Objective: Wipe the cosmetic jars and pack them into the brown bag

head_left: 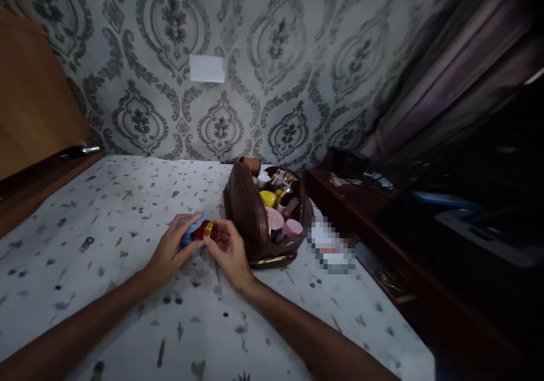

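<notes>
Just left of an open brown cosmetic bag (pixel 243 208), my hands meet over the patterned sheet. My left hand (pixel 170 252) is closed around a light blue cloth (pixel 187 238) and a small dark red container with a gold band (pixel 208 229). My right hand (pixel 233 255) pinches the container at its gold-banded end. Fingers cover much of the container, so its exact kind is unclear. Inside the bag are a yellow-lidded item (pixel 267 198), a pink round item (pixel 275 219), a pink-capped jar (pixel 293 227) and several tubes and bottles.
The white patterned sheet (pixel 106 296) reaches the papered wall (pixel 221 126). A brown cylindrical item (pixel 254 164) lies behind the bag. Right of the bag is a blurred-out packet (pixel 329 248), beside a dark red wooden ledge (pixel 365 222). Wooden furniture (pixel 38 97) stands at the left.
</notes>
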`<action>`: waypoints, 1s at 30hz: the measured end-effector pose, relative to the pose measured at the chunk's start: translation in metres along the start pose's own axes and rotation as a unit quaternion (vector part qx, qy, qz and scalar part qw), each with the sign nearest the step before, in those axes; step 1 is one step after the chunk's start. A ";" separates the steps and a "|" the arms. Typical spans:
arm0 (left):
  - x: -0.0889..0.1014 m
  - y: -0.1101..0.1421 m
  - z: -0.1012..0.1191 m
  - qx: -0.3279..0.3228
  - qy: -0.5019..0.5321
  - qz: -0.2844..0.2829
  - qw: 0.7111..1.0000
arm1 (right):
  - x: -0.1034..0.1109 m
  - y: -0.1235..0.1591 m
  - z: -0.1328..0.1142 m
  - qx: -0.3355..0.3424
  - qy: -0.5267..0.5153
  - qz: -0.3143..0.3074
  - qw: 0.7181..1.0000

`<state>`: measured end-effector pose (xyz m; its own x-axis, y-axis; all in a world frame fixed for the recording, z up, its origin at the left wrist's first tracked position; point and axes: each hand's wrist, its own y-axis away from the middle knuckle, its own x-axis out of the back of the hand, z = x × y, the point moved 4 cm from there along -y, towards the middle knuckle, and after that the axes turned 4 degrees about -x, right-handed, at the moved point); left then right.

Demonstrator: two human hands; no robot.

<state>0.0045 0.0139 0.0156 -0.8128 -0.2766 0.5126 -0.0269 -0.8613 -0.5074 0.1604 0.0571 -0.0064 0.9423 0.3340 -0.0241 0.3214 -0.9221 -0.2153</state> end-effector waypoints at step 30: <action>0.011 -0.058 0.099 -0.090 0.036 0.035 0.995 | 0.068 0.008 -0.158 0.190 0.199 -0.061 0.959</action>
<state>0.0545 0.0188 0.1190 -0.8559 -0.2957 0.4242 -0.0678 -0.7490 -0.6590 0.2421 0.0414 0.1441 0.8854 0.2647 0.3822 0.4456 -0.7176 -0.5353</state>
